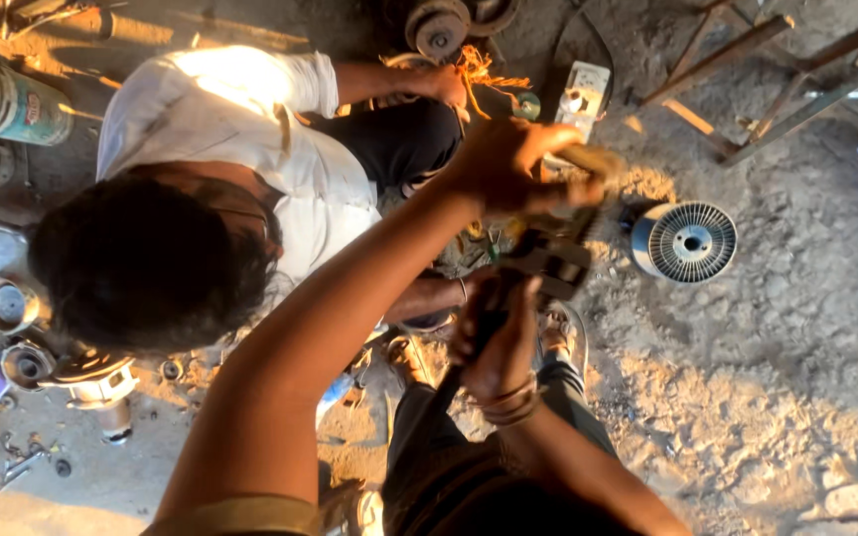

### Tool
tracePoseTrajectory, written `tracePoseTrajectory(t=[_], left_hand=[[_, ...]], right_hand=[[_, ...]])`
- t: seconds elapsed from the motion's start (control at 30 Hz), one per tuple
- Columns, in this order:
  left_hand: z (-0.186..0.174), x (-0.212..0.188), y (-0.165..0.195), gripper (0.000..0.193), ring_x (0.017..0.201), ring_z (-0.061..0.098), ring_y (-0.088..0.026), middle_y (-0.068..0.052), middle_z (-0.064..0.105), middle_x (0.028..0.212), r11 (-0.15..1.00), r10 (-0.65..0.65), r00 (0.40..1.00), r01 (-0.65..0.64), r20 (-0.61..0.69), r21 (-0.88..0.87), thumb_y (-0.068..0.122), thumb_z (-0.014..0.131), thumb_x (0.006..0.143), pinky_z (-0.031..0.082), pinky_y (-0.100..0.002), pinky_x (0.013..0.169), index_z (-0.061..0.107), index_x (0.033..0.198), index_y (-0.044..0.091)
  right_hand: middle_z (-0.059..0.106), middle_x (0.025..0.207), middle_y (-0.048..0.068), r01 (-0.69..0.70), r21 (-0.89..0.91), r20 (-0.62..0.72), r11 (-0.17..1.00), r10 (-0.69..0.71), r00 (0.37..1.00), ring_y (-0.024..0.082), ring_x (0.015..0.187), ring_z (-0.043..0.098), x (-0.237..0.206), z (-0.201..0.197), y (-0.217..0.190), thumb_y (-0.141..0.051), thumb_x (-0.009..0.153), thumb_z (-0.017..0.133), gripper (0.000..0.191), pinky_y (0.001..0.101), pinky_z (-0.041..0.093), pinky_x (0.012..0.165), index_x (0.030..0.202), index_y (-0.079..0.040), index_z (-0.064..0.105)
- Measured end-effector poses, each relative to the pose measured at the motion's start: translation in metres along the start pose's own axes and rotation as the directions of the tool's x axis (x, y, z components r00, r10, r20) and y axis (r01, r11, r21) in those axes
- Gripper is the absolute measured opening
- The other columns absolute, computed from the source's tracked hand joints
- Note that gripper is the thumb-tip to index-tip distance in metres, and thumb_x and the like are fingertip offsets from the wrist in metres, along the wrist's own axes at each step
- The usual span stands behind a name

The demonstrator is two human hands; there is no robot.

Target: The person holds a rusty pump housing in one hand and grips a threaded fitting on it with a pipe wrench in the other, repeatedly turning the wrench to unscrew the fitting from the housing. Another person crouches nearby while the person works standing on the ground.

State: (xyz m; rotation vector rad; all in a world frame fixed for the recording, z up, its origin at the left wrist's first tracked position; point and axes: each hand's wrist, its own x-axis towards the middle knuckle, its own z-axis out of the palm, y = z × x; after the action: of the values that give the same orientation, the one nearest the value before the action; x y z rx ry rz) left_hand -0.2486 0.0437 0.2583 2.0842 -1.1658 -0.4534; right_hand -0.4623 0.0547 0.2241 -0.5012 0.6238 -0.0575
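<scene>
Hands (pixel 504 164) (pixel 497 342) both wrapped tight on one dark metal tool (pixel 546 256), fingers closed, co-worker (pixel 201 189) crouched just beside.

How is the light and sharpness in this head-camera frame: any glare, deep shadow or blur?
Head view: low warm sunlight; glare washes out the co-worker's white shirt; the dark hair below it is sunk in shadow; left hand and right hand are soft with blur, so the dark tool between them lacks detail; the ribbed round cover is sharp.
</scene>
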Motion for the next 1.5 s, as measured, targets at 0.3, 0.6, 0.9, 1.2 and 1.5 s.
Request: tracePoseTrajectory(t=[0.3, 0.6, 0.9, 1.2, 1.5], left_hand=[[0.039, -0.029, -0.037, 0.06, 0.138, 0.056, -0.027, -0.022, 0.062, 0.145, 0.745, -0.278, 0.8, -0.17, -0.532, -0.645, 0.048, 0.046, 0.109, 0.039, -0.036, 0.118, 0.053, 0.146, 0.001], [0.091, -0.078, 0.007, 0.066, 0.124, 0.068, -0.035, -0.025, 0.066, 0.134, 0.901, -0.434, 0.434, 0.231, -0.789, -0.367, 0.04, 0.074, 0.093, 0.053, -0.039, 0.107, 0.058, 0.139, -0.006], [0.095, -0.074, 0.031, 0.085, 0.133, 0.065, -0.035, -0.026, 0.053, 0.157, 0.884, -0.454, 0.376, 0.302, -0.808, -0.356, 0.044, 0.077, 0.093, 0.055, -0.04, 0.108, 0.041, 0.155, -0.003], [0.09, -0.085, 0.063, 0.115, 0.106, 0.076, -0.029, -0.018, 0.073, 0.124, 0.611, -0.778, 0.382, 0.277, -0.499, -0.741, 0.052, 0.081, 0.077, 0.063, -0.041, 0.09, 0.019, 0.165, 0.013], [0.086, -0.106, 0.026, 0.117, 0.143, 0.057, -0.038, -0.025, 0.052, 0.155, 0.868, -0.491, 0.469, 0.185, -0.735, -0.461, 0.039, 0.095, 0.079, 0.048, -0.045, 0.119, 0.021, 0.163, 0.005]], right_hand=[[0.048, 0.052, -0.001, -0.077, -0.705, -0.007, 0.705, 0.102, 0.995, 0.009, 0.035, 0.04, 0.034, -0.066, -0.178, -0.07, 0.099, 0.036, 0.065, 0.0275, 0.034, 0.032, 0.081, -0.012, 0.056], [0.049, 0.052, 0.003, 0.068, -0.996, 0.085, 0.053, 0.496, 0.864, 0.012, 0.034, 0.039, 0.144, -0.034, -0.248, -0.042, 0.096, 0.063, 0.043, 0.0309, 0.03, 0.03, 0.082, -0.001, 0.059], [0.043, 0.054, 0.007, 0.351, -0.717, -0.106, -0.602, 0.592, 0.799, 0.02, 0.039, 0.044, 0.228, 0.029, -0.276, -0.049, 0.085, 0.077, 0.059, 0.0373, 0.04, 0.037, 0.136, -0.027, 0.057], [0.075, 0.074, 0.012, 0.666, 0.04, 0.1, -0.744, 0.667, 0.739, 0.028, 0.07, 0.072, 0.3, 0.048, -0.272, -0.063, 0.08, 0.07, 0.051, 0.0385, 0.06, 0.071, 0.093, -0.015, 0.082], [0.064, 0.062, 0.011, 0.559, 0.03, 0.149, -0.829, 0.557, 0.817, 0.029, 0.056, 0.069, 0.225, 0.037, -0.266, -0.065, 0.087, 0.07, 0.055, 0.0409, 0.061, 0.06, 0.083, -0.011, 0.073]])
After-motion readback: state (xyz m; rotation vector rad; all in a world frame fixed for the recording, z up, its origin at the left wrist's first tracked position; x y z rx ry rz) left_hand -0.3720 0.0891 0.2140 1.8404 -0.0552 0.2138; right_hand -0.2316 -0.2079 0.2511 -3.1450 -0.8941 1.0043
